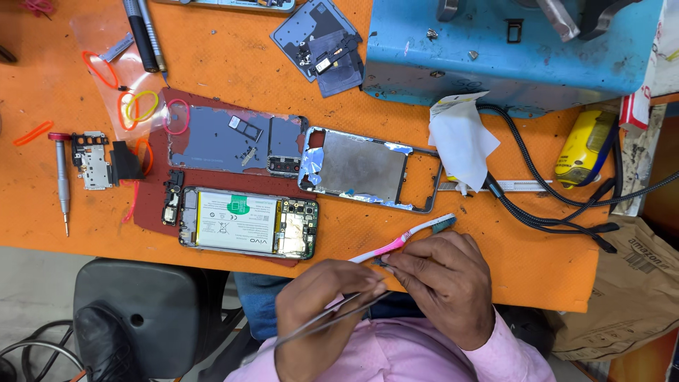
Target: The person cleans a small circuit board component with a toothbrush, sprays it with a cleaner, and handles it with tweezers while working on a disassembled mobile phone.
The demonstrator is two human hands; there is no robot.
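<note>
My left hand grips metal tweezers near the table's front edge. My right hand holds a pink and white toothbrush and pinches a tiny dark part at the tweezers' tip. Just left of the hands lies an opened phone with its battery and circuit board showing. Beyond it lie a bare metal phone frame and a grey back cover.
An orange mat covers the table. A screwdriver, small phone parts and rubber bands lie at left. A blue machine, white tissue, black cables and yellow device sit right. A black stool stands below.
</note>
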